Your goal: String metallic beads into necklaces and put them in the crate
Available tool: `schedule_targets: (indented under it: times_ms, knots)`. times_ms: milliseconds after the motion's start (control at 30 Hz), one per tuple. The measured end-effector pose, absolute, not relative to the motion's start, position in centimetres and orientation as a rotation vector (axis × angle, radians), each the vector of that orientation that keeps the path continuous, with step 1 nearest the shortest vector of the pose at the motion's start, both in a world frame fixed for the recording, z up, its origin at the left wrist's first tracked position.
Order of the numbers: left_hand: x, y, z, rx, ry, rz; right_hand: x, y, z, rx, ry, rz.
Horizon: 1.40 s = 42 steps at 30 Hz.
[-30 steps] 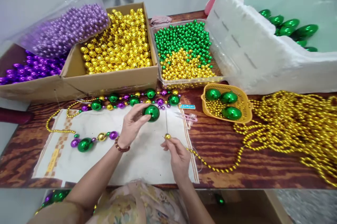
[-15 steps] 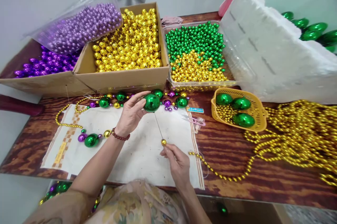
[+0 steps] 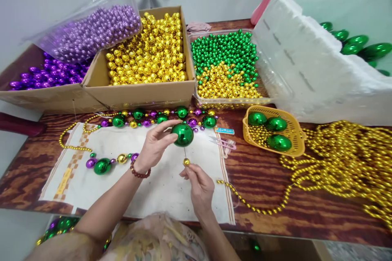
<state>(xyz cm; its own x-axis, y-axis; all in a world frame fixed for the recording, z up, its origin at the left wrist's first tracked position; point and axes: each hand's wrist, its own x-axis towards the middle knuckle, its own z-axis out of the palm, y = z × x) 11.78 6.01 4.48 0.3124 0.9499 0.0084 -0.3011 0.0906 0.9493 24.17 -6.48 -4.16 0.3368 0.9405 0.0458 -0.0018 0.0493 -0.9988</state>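
My left hand (image 3: 154,144) pinches a large shiny green ball bead (image 3: 183,134) above a white cloth (image 3: 153,187). My right hand (image 3: 196,181) is closed on a thin needle (image 3: 185,152) that runs up into the green ball, with a small gold bead (image 3: 186,162) on it just above my fingertips. A strung row of purple, green and gold beads (image 3: 110,163) trails left from my left wrist. A longer finished strand (image 3: 159,117) lies along the cloth's far edge.
Cardboard boxes hold purple beads (image 3: 45,79) and gold beads (image 3: 147,56). A clear tray (image 3: 226,63) has green and gold beads. A yellow basket (image 3: 275,130) holds green balls. Gold bead strands (image 3: 346,159) pile at right beside a white foam box (image 3: 309,69).
The green ball has slid down the needle toward the gold bead, and my two hands have come closer together. The view shifted slightly.
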Motion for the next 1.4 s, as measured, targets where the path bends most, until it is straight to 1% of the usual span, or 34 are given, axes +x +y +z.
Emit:
schedule_targets:
  times_ms: [233, 467, 767, 1000, 1133, 1400]
  knots:
    - [11.1, 4.7, 4.3, 1.24, 0.788, 1.143, 23.8, -6.5, -4.0, -1.243, -0.978, 0.905]
    - [10.8, 4.6, 4.8, 1.103, 0.702, 1.133, 24.0, -6.5, -4.0, -1.213, -1.075, 0.836]
    - [10.8, 4.7, 5.4, 0.983, 0.772, 1.174, 24.0, -5.9, -3.2, -1.141, -1.201, 0.76]
    - [10.8, 5.0, 5.7, 0.957, 0.83, 1.209, 24.1, -5.1, -2.9, -1.182, -1.165, 0.786]
    - [10.6, 5.6, 5.5, 0.881, 0.849, 1.154, 23.9, -5.2, -2.8, -1.125, -1.263, 0.761]
    - [10.6, 5.3, 5.0, 0.847, 0.831, 1.185, 23.6, -5.3, -3.0, -1.163, -1.067, 0.83]
